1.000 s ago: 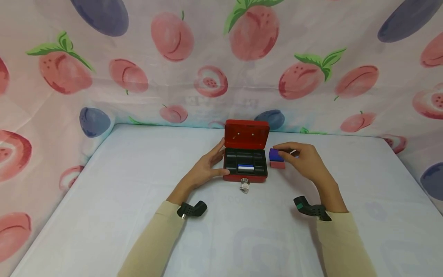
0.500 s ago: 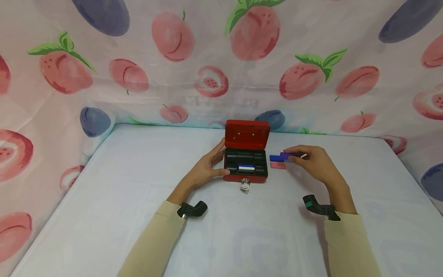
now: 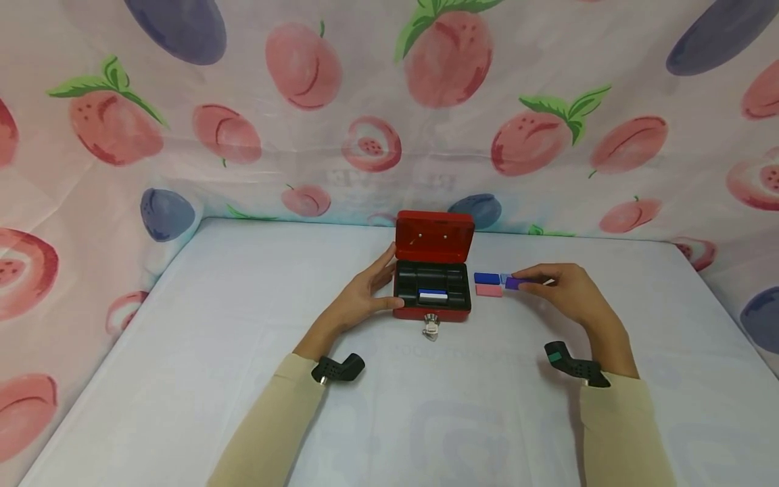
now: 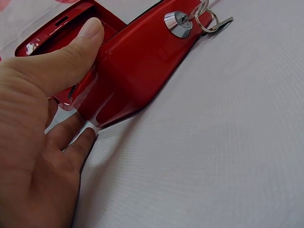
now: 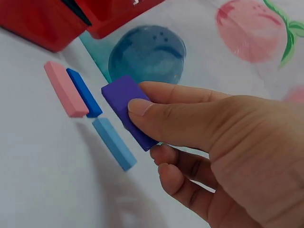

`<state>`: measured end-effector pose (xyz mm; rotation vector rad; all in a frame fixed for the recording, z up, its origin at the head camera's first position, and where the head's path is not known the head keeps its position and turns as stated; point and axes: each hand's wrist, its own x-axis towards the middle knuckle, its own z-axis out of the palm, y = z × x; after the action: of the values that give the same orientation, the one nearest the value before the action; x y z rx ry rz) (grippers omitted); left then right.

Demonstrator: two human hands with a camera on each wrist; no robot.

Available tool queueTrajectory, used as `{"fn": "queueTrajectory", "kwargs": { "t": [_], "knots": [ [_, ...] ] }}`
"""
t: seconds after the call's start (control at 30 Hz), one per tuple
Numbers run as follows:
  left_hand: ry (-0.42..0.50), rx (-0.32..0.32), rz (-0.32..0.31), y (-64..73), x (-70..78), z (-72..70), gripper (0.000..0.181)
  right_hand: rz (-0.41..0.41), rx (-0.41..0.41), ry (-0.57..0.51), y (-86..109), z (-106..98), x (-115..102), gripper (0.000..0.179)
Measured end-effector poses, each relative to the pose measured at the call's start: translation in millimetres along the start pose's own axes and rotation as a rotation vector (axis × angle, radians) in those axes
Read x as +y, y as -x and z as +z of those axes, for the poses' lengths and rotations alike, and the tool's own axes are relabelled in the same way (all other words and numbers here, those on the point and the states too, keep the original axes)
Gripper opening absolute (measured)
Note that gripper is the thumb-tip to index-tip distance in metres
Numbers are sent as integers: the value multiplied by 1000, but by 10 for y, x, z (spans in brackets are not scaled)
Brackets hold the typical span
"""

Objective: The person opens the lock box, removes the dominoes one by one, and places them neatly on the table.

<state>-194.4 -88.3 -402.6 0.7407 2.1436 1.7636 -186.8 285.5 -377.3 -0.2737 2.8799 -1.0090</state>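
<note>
My right hand (image 5: 228,135) pinches the purple block (image 5: 117,95) right of the red box (image 3: 452,316), towards the far edge of the desk (image 3: 395,419); I judge it light, stiff, unlikely to slip, best held by its broad faces. My left hand (image 3: 362,292) spreads against the box's left side.

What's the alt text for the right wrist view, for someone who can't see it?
A right hand pinches a purple block. Left of the hand, a pink block, a dark blue block and a light blue block lie on a white surface; part of a red box shows at top left.
</note>
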Motion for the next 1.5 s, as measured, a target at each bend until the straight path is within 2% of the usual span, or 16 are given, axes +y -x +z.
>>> {"fn": "queueTrajectory", "kwargs": {
  "t": [0.3, 0.47, 0.77, 1.07, 1.33, 1.5],
  "knots": [
    [5, 1, 3, 3, 6, -3, 93, 96, -74, -17, -4, 10, 85, 24],
    [7, -2, 9, 3, 7, -4, 93, 124, -83, -14, -9, 46, 120, 25],
    [7, -2, 7, 6, 10, -5, 93, 49, -36, 41, -32, 125, 175, 22],
    [10, -5, 16, 13, 20, -4, 93, -48, 59, 47, -24, 167, 169, 15],
    [5, 1, 9, 13, 16, 1, 93, -74, 83, 48, -36, 196, 170, 14],
    [-12, 3, -5, 10, 11, 2, 93, -59, 88, 48, -31, 202, 175, 13]
  ]
}}
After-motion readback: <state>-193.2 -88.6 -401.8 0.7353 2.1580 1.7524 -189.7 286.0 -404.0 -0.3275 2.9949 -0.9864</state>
